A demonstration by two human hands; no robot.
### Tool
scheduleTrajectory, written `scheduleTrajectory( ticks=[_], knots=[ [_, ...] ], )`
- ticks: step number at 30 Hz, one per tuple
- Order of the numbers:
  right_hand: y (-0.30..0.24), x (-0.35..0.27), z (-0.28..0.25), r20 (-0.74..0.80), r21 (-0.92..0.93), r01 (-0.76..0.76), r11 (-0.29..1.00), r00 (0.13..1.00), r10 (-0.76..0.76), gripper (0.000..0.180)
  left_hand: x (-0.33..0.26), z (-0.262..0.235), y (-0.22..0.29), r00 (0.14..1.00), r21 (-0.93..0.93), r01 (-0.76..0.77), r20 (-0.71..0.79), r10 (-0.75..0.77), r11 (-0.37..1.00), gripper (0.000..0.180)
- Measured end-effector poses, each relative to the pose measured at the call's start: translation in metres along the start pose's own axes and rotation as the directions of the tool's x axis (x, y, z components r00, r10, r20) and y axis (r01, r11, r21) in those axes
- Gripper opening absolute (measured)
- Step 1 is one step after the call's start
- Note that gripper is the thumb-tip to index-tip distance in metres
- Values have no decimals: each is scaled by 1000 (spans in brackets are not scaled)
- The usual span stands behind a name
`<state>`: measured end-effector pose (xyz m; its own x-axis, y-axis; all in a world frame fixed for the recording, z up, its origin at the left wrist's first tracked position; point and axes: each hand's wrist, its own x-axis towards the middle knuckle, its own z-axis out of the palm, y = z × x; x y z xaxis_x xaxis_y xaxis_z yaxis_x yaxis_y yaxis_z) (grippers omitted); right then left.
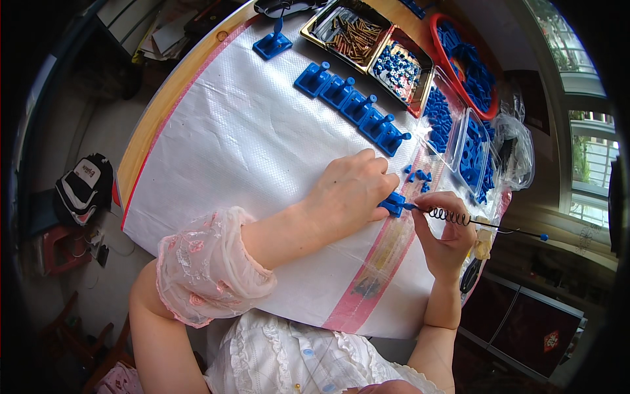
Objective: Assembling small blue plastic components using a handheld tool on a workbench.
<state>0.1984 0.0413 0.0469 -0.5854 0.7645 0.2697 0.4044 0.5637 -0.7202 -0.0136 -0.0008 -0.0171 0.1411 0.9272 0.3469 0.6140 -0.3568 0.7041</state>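
Blue base (pixel 392 204) pinched, black coil (pixel 449 215) close by

Seemingly done: one lone stand (pixel 272 46), dark wire on top, past the left end of the row of five blue stands (pixel 357 108). Apparently left: coils for that row, all without. Held on the row's near side, by its right end, between thumb and fingers of the left hand (pixel 348 194). Pinched in the right hand (pixel 446 233): the coil's stem end.

Head-worn fisheye view, upright, looking down from above, near the white-covered table (pixel 216 148), straight edges bending toward the rim
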Motion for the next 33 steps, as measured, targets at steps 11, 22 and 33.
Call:
scheduleTrajectory(
  ticks=[11, 22, 33],
  knots=[
    [0, 0, 0, 2, -6, 10, 1000, 1000, -10, 29, 0, -1, 1, 1000, -2, -1, 2, 1, 1000, 31],
    [-1, 0, 1, 2, -11, 12, 1000, 1000, -12, 29, 0, -2, 1, 1000, 6, -3, 3, 3, 1000, 31],
    [-1, 0, 0, 4, -3, -3, 1000, 1000, 3, 28, 0, 0, 0, 1000, 4, -4, -10, 4, 1000, 30]
  ],
)
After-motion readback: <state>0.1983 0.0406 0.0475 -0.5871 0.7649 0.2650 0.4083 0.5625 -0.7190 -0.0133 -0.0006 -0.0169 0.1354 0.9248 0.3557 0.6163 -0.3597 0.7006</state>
